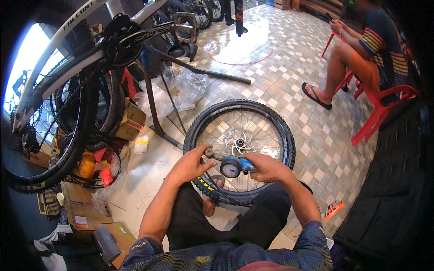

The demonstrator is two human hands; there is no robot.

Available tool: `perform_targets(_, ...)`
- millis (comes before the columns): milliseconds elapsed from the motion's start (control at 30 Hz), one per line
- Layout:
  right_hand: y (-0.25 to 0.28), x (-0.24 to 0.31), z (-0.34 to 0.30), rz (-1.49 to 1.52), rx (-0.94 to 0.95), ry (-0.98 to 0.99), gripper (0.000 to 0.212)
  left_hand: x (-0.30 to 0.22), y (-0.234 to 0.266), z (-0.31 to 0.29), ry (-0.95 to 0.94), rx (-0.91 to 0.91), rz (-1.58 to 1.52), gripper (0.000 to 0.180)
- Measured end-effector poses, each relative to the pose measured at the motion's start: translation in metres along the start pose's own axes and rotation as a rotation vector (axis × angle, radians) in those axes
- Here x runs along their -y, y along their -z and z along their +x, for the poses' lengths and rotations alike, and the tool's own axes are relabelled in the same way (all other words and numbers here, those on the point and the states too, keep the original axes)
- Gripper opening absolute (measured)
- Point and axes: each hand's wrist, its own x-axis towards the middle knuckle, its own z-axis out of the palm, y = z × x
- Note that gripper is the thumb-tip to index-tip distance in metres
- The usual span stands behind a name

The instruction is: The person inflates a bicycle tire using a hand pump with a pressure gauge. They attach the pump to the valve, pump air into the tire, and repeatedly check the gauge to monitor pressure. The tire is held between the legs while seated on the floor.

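Note:
In front of my knees a bicycle wheel (pixel 289 135) with a knobby black tyre, spokes and a disc rotor (pixel 241 143) lies tilted against my legs. My right hand (pixel 272 170) is wrapped round the handle of a blue tyre inflator (pixel 245 163), whose round gauge (pixel 230 167) faces up. At the wheel's left side is my left hand (pixel 192 165), thumb and forefinger on either side of the inflator's metal nozzle (pixel 209 153); its other fingers are hidden. A thin dark hose runs below the inflator across the tyre.
To the left a white bicycle frame (pixel 68 27) hangs on a repair stand (pixel 153 104). Plastic wrapping (pixel 181 86), cardboard boxes (pixel 131 121) and loose tyres crowd beneath it. At right a person (pixel 379 49) sits on a red chair (pixel 379 106). A sticker (pixel 334 210) lies on the tiled floor.

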Motion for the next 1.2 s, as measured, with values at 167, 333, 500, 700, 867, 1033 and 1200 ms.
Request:
perform_targets(167,0.071,0.052,-0.011,0.004,-0.289,0.202,0.068,-0.021,-0.002,-0.005,0.009,0.025,-0.162,0.097)
perform_targets(333,0.142,0.082,-0.015,0.022,-0.745,0.178,0.041,-0.035,-0.026,0.008,-0.319,0.066,-0.019,0.105)
perform_targets(500,0.202,0.086,-0.044,-0.57,-1.112,0.402,0.024,-0.078,-0.051,0.029,-0.458,0.268,0.05,0.101)
perform_targets(700,0.209,0.098,-0.081,-0.081,-1.424,0.397,0.024,-0.103,-0.114,0.073,-0.637,0.328,0.21,0.11)
perform_targets(867,0.226,0.162,-0.128,0.197,-1.426,0.526,0.034,-0.058,-0.145,0.128,-0.692,0.377,0.441,0.126)
perform_targets(1033,0.224,0.154,-0.18,0.616,-1.16,0.864,0.04,0.004,-0.106,0.128,-0.561,0.801,0.636,0.124)
perform_targets(1200,0.22,0.117,-0.216,0.828,-1.081,1.058,0.036,0.042,-0.098,0.103,-0.446,1.104,0.443,0.096)
